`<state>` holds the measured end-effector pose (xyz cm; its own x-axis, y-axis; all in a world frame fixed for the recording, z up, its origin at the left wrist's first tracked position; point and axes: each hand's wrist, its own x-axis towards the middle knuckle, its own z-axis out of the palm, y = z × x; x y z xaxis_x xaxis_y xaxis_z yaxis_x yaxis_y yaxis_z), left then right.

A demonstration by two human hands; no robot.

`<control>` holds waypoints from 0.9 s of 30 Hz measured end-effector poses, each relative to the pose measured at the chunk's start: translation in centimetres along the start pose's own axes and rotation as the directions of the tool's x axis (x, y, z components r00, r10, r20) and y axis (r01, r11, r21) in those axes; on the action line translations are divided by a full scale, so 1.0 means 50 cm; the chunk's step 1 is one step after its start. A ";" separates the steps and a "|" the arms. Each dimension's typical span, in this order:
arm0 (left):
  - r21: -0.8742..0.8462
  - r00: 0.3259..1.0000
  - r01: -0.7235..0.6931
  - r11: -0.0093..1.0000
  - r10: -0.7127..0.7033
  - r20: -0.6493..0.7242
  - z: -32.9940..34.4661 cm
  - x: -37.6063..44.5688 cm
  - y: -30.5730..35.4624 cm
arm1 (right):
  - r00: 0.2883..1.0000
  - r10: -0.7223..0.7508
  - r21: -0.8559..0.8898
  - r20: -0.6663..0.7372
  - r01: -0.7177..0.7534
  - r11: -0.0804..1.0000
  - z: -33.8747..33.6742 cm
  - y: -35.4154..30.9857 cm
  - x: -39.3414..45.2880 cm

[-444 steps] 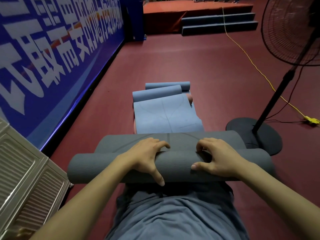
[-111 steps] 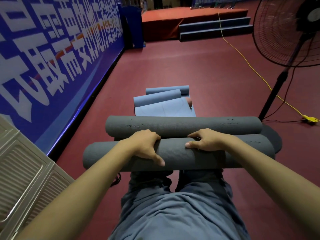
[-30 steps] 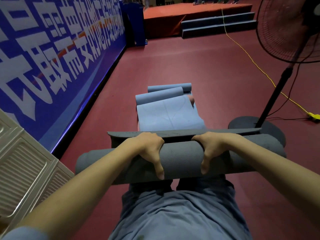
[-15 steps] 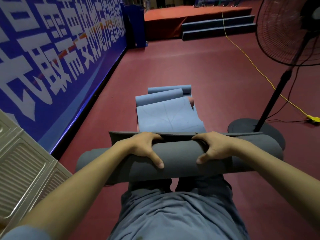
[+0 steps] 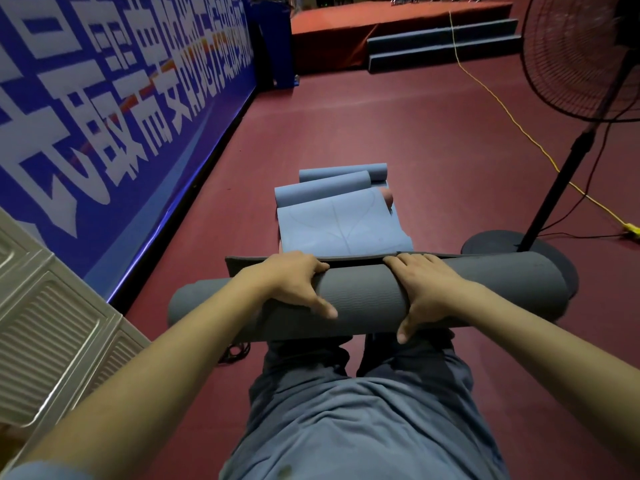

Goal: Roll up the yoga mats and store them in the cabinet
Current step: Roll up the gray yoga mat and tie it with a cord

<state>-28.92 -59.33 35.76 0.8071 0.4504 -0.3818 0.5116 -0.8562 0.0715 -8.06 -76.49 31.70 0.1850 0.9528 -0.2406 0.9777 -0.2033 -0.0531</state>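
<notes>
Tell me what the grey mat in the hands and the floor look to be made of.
Grey mat: seems soft foam or rubber, matte, with fine ribbing on its surface; its thick free edge bends under the left hand and right hand. Floor: probably vinyl or rubber sports sheet, dark red, smooth with a faint sheen.

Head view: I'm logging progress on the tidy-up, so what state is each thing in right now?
Grey mat: almost fully rolled, last flap still flat.
Left hand: grips the grey mat.
Right hand: grips the grey mat.
Blue mat: partly unrolled on the floor, far end rolled.
Fan: standing upright; running or not, unclear.
</notes>
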 end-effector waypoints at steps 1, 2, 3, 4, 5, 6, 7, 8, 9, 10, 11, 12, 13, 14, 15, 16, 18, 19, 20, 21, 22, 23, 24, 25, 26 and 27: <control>0.074 0.999 0.016 0.997 -0.018 0.034 0.002 0.000 0.016 | 1.000 -0.010 -0.010 -0.018 0.009 1.000 0.004 0.000 0.002; 0.133 0.998 0.034 0.991 -0.041 0.054 0.010 0.003 0.029 | 0.999 -0.015 -0.014 -0.032 0.015 1.000 0.007 0.000 0.005; 0.174 0.996 0.052 0.983 -0.063 0.058 0.020 0.007 0.039 | 0.999 -0.017 -0.010 -0.038 0.016 1.000 0.007 0.001 0.006; 0.191 0.996 0.062 0.980 -0.072 0.046 0.028 0.012 0.046 | 0.999 -0.013 -0.003 -0.037 0.013 1.000 0.005 0.001 0.008; 0.188 0.997 0.063 0.980 -0.068 0.021 0.036 0.017 0.047 | 0.999 -0.009 0.003 -0.032 0.009 1.000 0.000 0.002 0.009; 0.168 0.998 0.057 0.984 -0.056 -0.008 0.041 0.021 0.045 | 1.000 -0.003 0.010 -0.022 0.003 1.000 -0.006 0.003 0.011; 0.142 0.999 0.046 0.989 -0.042 -0.033 0.045 0.024 0.039 | 1.000 0.001 0.017 -0.007 -0.001 1.000 -0.013 0.005 0.013; 0.116 0.998 0.034 0.993 -0.028 -0.052 0.047 0.025 0.031 | 1.000 0.004 0.026 0.013 -0.005 1.000 -0.021 0.005 0.015; 0.095 0.998 0.026 0.995 -0.020 -0.065 0.046 0.025 0.024 | 0.999 0.006 0.035 0.035 -0.007 0.999 -0.029 0.006 0.016; 0.079 0.998 0.022 0.997 -0.016 -0.067 0.043 0.023 0.019 | 0.998 0.006 0.041 0.058 -0.008 0.999 -0.037 0.004 0.017; 0.069 0.998 0.016 0.998 -0.013 -0.054 0.038 0.021 0.017 | 0.997 0.004 0.044 0.081 -0.007 0.999 -0.044 0.002 0.018; 0.060 1.000 0.011 0.998 -0.010 -0.027 0.034 0.021 0.015 | 0.995 0.000 0.046 0.105 -0.005 0.999 -0.048 0.001 0.019; 0.045 1.000 0.003 0.999 -0.004 0.004 0.027 0.019 0.016 | 0.992 -0.005 0.053 0.129 -0.002 0.999 -0.051 0.001 0.019; 0.026 0.999 -0.003 1.000 0.002 0.042 0.022 0.019 0.017 | 0.987 -0.008 0.075 0.158 -0.004 0.997 -0.051 0.002 0.018; -0.002 0.996 -0.008 1.000 0.008 0.087 0.016 0.020 0.017 | 0.981 -0.011 0.110 0.195 -0.011 0.994 -0.051 0.004 0.016; -0.040 0.991 -0.007 0.999 0.013 0.135 0.012 0.020 0.017 | 0.971 -0.021 0.153 0.237 -0.016 0.988 -0.052 0.006 0.013; -0.125 0.971 0.000 0.992 0.030 0.238 0.011 0.016 0.019 | 0.943 -0.059 0.226 0.328 -0.018 0.974 -0.056 0.007 0.004; -0.158 0.960 0.001 0.987 0.044 0.277 0.014 0.013 0.021 | 0.928 -0.078 0.248 0.365 -0.017 0.969 -0.059 0.004 -0.003; -0.178 0.953 -0.007 0.984 0.061 0.298 0.017 0.009 0.024 | 0.920 -0.088 0.260 0.381 -0.015 0.966 -0.061 -0.001 -0.008; -0.188 0.951 -0.024 0.982 0.080 0.299 0.019 0.007 0.024 | 0.923 -0.089 0.259 0.375 -0.012 0.966 -0.060 -0.006 -0.013; -0.197 0.953 -0.039 0.980 0.096 0.287 0.020 0.007 0.022 | 0.932 -0.078 0.255 0.354 -0.016 0.967 -0.059 -0.010 -0.016; -0.218 0.958 -0.048 0.975 0.107 0.268 0.019 0.008 0.017 | 0.942 -0.058 0.246 0.331 -0.027 0.969 -0.056 -0.014 -0.019; -0.243 0.962 -0.050 0.969 0.112 0.250 0.019 0.008 0.012 | 0.952 -0.033 0.222 0.305 -0.037 0.974 -0.053 -0.018 -0.022; -0.262 0.967 -0.056 0.964 0.118 0.227 0.020 0.008 0.005 | 0.963 -0.012 0.178 0.270 -0.038 0.983 -0.047 -0.023 -0.026; -0.281 0.975 -0.059 0.958 0.116 0.191 0.022 0.009 0.000 | 0.976 -0.002 0.119 0.220 -0.025 0.993 -0.039 -0.031 -0.031; -0.304 0.986 -0.053 0.951 0.097 0.132 0.025 0.011 -0.008 | 0.988 -0.008 0.049 0.153 0.000 0.999 -0.028 -0.040 -0.036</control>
<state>-29.05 -59.03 34.38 0.8067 0.3280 -0.4915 0.5339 -0.7611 0.3684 -10.21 -77.49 33.59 0.1602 0.9085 -0.3859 0.9716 -0.2141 -0.1008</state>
